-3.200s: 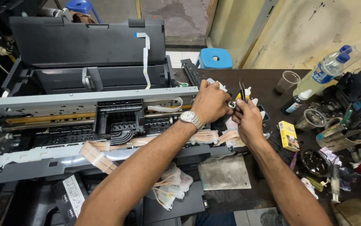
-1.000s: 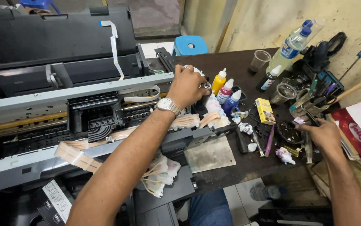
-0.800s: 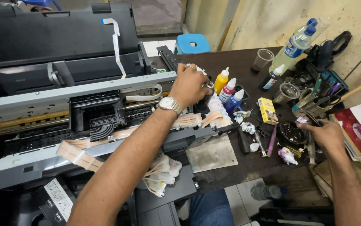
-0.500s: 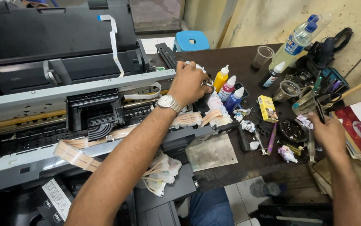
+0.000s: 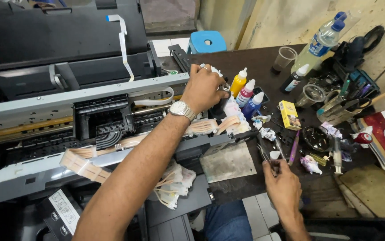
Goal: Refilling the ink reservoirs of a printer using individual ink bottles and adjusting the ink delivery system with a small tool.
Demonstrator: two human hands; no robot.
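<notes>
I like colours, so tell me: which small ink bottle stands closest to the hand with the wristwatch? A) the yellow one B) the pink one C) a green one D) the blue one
A: the yellow bottle stands right beside the left hand wearing the watch, with the pink bottle and then the blue bottle farther along.

Beside the matt black plastic printer (image 5: 67,53) with its brushed metal rail (image 5: 81,96): glossy plastic ink bottles (image 5: 246,91), dull scuffed metal plate (image 5: 228,161), rough dark wooden table (image 5: 255,67).
</notes>
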